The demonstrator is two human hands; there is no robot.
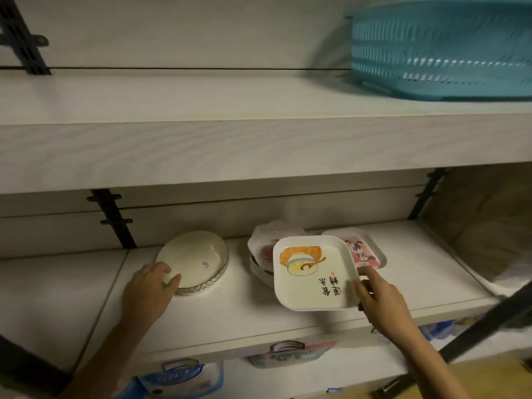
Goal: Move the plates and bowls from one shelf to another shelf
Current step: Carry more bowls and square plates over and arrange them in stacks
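Note:
My right hand (380, 300) pinches the near right corner of a square white plate (311, 286) with an orange drawing and black characters, held tilted just above the lower shelf (230, 312). My left hand (149, 289) grips the near rim of a round white dish (193, 259) with a patterned outer wall, which sits on that shelf. Behind the square plate lie a wavy-edged white dish (263, 240) on a small stack and a pink-patterned rectangular plate (362, 249).
The upper shelf (201, 110) carries a teal plastic basket (443, 50) at its right end. Black brackets (113, 217) run up the back wall. Packaged goods (178, 375) sit on the shelf below. A dark bar (489, 326) crosses the lower right.

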